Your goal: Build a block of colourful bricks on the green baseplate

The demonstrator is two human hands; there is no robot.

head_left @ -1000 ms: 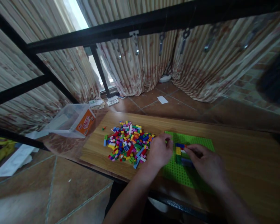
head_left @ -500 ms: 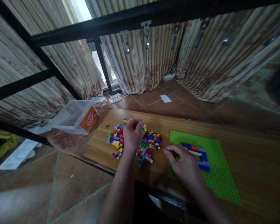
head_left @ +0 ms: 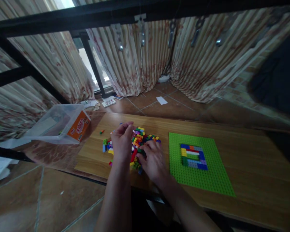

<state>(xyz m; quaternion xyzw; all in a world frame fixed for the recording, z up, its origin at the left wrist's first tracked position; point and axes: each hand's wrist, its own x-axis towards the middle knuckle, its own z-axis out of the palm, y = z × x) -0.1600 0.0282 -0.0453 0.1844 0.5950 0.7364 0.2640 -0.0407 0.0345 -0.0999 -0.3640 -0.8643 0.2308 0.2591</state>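
Observation:
A heap of small coloured toy building bricks (head_left: 137, 139) lies on the wooden tabletop. My left hand (head_left: 122, 140) is raised over the heap's left side, thumb and fingers pinched together; whatever they hold is too small to make out. My right hand (head_left: 154, 158) reaches down into the heap's right side. Its thumb and fingertips curl around a spot where a dark green brick (head_left: 140, 150) shows, but their grip is partly hidden. To the right lies a green studded baseplate (head_left: 203, 180), bearing a low rectangular ring of bricks (head_left: 201, 166) in blue, yellow, green, red and white.
A clear plastic bin (head_left: 55, 140) with an orange label stands beyond the table's left end. One small loose brick piece (head_left: 101, 131) lies left of the heap. A dark metal frame (head_left: 99, 16) crosses above, before striped curtains (head_left: 130, 64). Paper (head_left: 161, 100) lies on the tiled floor.
My right hand has moved left from beside the baseplate into the heap, uncovering the brick ring. My left hand stays pinched above the heap. The view has shifted slightly right.

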